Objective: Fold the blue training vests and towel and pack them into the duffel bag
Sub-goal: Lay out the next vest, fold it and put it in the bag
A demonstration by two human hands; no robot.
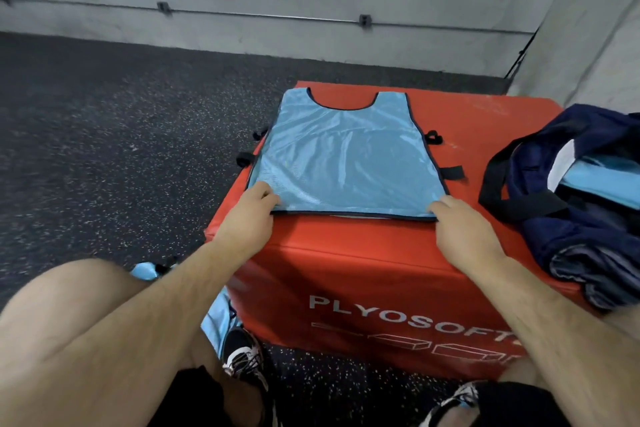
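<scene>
blue vest is spread flat on top of the red plyo box, neck hole at the far end. left hand has its grip pinched on the near left corner of the hem, and right hand does the same on the near right corner. navy duffel bag sits open on the right side of the box with light blue fabric inside. more blue cloth lies on the floor, near left.

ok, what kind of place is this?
Likely a gym or training room: speckled black rubber flooring, a red PLYOSOFT plyo box, and a blue training vest spread on it.
</scene>
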